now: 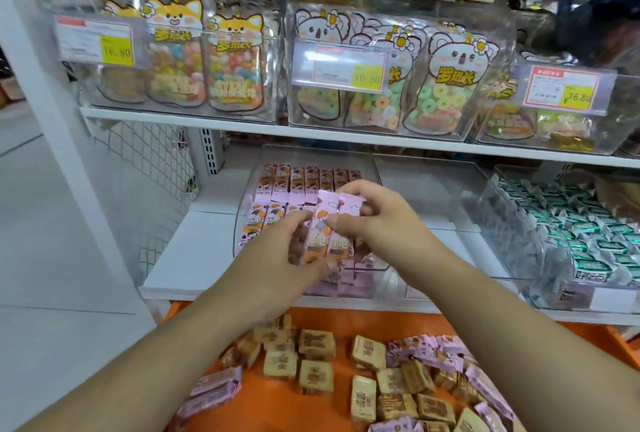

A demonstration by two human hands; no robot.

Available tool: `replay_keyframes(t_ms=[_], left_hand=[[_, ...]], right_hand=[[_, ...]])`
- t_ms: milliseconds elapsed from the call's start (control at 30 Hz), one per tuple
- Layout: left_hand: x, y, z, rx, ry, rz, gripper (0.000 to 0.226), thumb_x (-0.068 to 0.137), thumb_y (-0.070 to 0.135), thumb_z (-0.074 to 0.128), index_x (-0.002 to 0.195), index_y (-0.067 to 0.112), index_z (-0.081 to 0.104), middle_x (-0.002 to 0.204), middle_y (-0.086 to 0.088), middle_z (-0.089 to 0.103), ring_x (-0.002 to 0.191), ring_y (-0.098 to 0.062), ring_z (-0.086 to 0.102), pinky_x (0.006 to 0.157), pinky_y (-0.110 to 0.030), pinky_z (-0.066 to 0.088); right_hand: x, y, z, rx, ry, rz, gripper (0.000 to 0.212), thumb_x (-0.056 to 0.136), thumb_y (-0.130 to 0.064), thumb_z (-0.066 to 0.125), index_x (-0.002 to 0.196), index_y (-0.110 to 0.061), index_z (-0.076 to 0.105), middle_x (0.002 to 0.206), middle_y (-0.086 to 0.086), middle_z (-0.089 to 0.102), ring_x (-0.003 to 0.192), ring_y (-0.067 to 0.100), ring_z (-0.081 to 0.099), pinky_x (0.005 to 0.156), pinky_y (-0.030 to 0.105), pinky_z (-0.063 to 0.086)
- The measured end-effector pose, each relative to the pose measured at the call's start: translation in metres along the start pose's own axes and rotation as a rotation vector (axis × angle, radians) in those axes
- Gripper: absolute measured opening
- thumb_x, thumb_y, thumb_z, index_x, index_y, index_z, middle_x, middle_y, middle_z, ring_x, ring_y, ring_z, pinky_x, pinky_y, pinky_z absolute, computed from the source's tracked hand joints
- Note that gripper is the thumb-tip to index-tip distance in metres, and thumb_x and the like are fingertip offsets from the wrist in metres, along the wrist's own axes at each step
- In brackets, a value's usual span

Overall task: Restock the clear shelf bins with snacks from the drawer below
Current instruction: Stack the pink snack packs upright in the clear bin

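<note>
Pink snack packets (329, 227), slim foil-wrapped bars with a cartoon figure and an orange band near the lower end, sit side by side in both hands, their long axes running away from the person, far ends tipped a little to the right. The left hand (277, 258) grasps them from the left and beneath, fingers curled onto the front near the middle and thumb under the lower ends. The right hand (377, 220) pinches them from the right, fingertips on the right edge about midway along, with further fingers curled over the upper part. The bundle hangs between the two grips, just above the clear plastic shelf bin (374, 161) on the lower white shelf (194, 244).

Inside that bin, matching pink packets lie in neat rows, also pointing away from the person. To its right, a second clear bin (519, 224) holds small green-and-white wrapped sweets. Below the shelf, the orange drawer (277, 407) is open, strewn with loose tan square-wrapped snacks (315, 345) and more pink packets (436, 352) lying at all angles.

On the upper white shelf (242, 123) stand clear bins of animal-shaped candy pouches: fox-faced pouches (176, 51) on the left, koala-faced pouches (446, 82) in the middle. Yellow price tags (117, 51) are clipped to the bin fronts. White wire mesh closes the shelving's left side, beside a pale floor (52, 241).
</note>
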State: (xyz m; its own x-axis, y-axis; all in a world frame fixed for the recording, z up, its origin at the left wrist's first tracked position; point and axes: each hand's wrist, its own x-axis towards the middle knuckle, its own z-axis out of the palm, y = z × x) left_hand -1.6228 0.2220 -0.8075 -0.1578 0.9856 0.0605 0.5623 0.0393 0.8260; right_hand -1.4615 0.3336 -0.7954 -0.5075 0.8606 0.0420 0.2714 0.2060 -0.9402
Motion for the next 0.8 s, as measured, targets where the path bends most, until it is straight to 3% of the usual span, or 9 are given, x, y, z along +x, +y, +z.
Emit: replay_keyframes(t_ms=[67,133,167,300,400,433,533,567,800], left_hand=[[0.004,-0.003,-0.003,0.135,0.018,0.056,0.062,0.092,0.047,0.073,0.141,0.045,0.036,0.129,0.026,0.046,0.110,0.011,0.051,0.089,-0.008,0.042],[0.008,-0.012,-0.007,0.256,0.038,0.109,0.075,0.095,0.050,0.067,0.157,0.039,0.027,0.156,0.024,0.025,0.139,0.000,0.037,0.112,-0.025,0.038],[0.010,-0.016,-0.008,0.296,0.033,0.119,0.077,0.096,0.050,0.066,0.160,0.040,0.023,0.160,0.026,0.017,0.147,-0.003,0.028,0.117,-0.029,0.033],[0.011,-0.030,-0.002,0.408,-0.042,0.147,0.072,0.100,0.048,0.060,0.161,0.043,0.021,0.164,0.028,0.006,0.153,-0.001,0.009,0.119,-0.026,0.018],[0.014,-0.042,0.005,0.552,-0.080,0.160,0.073,0.102,0.054,0.052,0.163,0.042,0.012,0.168,0.026,-0.003,0.156,-0.004,-0.008,0.124,-0.033,0.000],[0.015,-0.046,0.006,0.588,-0.086,0.153,0.074,0.103,0.057,0.048,0.163,0.043,0.007,0.169,0.025,-0.006,0.156,-0.005,-0.012,0.124,-0.035,-0.005],[0.018,-0.055,0.011,0.649,-0.072,0.145,0.076,0.103,0.061,0.041,0.164,0.041,-0.001,0.169,0.025,-0.007,0.156,-0.009,-0.014,0.124,-0.036,-0.009],[0.018,-0.056,0.012,0.664,-0.064,0.151,0.077,0.103,0.061,0.041,0.164,0.040,-0.002,0.169,0.024,-0.005,0.156,-0.010,-0.014,0.123,-0.036,-0.009],[0.016,-0.057,0.014,0.713,-0.046,0.110,0.078,0.102,0.061,0.043,0.162,0.042,-0.002,0.171,0.015,-0.010,0.158,-0.016,-0.015,0.130,-0.047,-0.002]], right_hand=[[0.017,-0.003,-0.003,-0.005,0.000,0.035,0.017,0.091,-0.016,0.079,0.104,-0.018,0.068,0.086,0.025,0.069,0.065,0.025,0.059,0.050,0.035,0.049],[0.032,-0.002,-0.007,0.002,-0.007,0.092,0.017,0.092,-0.014,0.078,0.106,-0.017,0.068,0.084,0.018,0.067,0.066,0.026,0.059,0.050,0.033,0.049],[0.039,0.000,-0.009,-0.003,-0.006,0.117,0.017,0.092,-0.013,0.077,0.107,-0.016,0.068,0.085,0.015,0.067,0.067,0.026,0.058,0.052,0.034,0.049],[0.056,0.014,-0.004,-0.071,-0.014,0.148,0.017,0.095,-0.014,0.075,0.108,-0.016,0.066,0.080,0.010,0.064,0.063,0.025,0.058,0.055,0.036,0.052],[0.058,0.024,0.008,-0.161,0.009,0.113,0.023,0.098,-0.023,0.073,0.120,-0.021,0.064,0.083,0.003,0.066,0.053,0.012,0.060,0.050,0.027,0.050],[0.058,0.026,0.011,-0.252,0.035,0.089,0.033,0.098,-0.030,0.073,0.128,-0.025,0.062,0.095,-0.001,0.066,0.060,0.009,0.063,0.054,0.026,0.051],[0.058,0.030,0.015,-0.537,0.075,0.047,0.063,0.092,-0.043,0.077,0.147,-0.030,0.048,0.132,-0.006,0.055,0.108,0.016,0.063,0.094,0.038,0.056],[0.056,0.030,0.017,-0.576,0.059,0.039,0.067,0.090,-0.042,0.079,0.148,-0.031,0.047,0.139,-0.005,0.053,0.116,0.018,0.060,0.101,0.042,0.055],[0.034,0.020,0.018,-0.834,-0.096,-0.034,0.069,0.091,-0.042,0.077,0.152,-0.027,0.046,0.151,-0.005,0.046,0.134,0.017,0.049,0.113,0.036,0.040]])
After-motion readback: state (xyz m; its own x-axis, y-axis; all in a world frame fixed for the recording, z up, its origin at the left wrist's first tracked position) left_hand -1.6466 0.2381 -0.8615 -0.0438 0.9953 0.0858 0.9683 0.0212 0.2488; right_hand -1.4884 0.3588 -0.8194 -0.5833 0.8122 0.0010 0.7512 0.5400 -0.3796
